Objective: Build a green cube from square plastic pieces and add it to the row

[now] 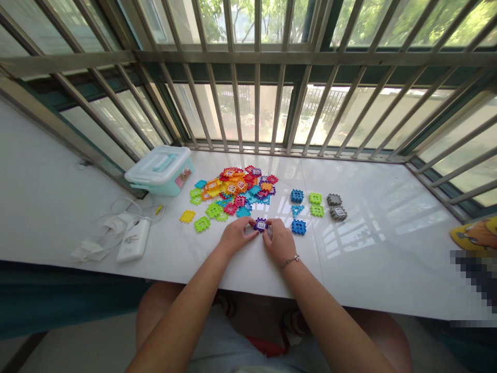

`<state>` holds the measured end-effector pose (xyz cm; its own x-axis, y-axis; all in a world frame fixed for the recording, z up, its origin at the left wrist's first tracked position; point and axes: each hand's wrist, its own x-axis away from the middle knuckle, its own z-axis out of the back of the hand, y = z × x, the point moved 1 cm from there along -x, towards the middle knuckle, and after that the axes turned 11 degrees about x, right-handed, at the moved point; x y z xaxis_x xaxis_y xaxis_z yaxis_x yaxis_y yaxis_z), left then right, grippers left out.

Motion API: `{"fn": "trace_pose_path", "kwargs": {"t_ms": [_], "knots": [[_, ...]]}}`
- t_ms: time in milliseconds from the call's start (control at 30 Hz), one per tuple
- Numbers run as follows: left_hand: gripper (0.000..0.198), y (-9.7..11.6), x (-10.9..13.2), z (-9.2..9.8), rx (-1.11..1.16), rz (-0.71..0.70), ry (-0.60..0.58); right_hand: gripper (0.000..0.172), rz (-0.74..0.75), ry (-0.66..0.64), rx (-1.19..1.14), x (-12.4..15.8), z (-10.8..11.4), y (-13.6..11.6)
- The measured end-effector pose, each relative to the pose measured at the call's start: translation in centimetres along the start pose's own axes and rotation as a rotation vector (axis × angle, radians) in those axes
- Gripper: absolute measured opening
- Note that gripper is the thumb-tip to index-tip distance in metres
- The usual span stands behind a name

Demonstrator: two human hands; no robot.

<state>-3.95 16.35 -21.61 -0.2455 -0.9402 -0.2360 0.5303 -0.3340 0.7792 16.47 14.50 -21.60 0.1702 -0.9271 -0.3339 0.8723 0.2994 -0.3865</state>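
Note:
My left hand [235,235] and my right hand [280,242] meet over the white sill, fingers pinched together on a small purple interlocking tile [261,224] with a white window insert. Just beyond them lies a heap of several coloured plastic tiles [236,189] in orange, red, green and blue. To the right of my hands sit blue tiles [297,227], a blue triangle [297,209], green tiles [316,204] and two grey tiles [336,206], laid out in small groups.
A pale teal storage box with a white lid [161,169] stands at the back left. A white power bank [134,239] with cables and crumpled paper lies at the left. Window bars [256,103] close the far side. A yellow object [476,233] sits at the right edge.

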Motion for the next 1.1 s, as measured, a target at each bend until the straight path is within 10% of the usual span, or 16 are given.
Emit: {"fn": "trace_pose_path", "kwargs": {"t_ms": [1100], "knots": [[0.009,0.08,-0.05,0.18,0.011,0.024,-0.008,0.027,-0.005,0.029,0.008,-0.01,-0.49,0.31]]}}
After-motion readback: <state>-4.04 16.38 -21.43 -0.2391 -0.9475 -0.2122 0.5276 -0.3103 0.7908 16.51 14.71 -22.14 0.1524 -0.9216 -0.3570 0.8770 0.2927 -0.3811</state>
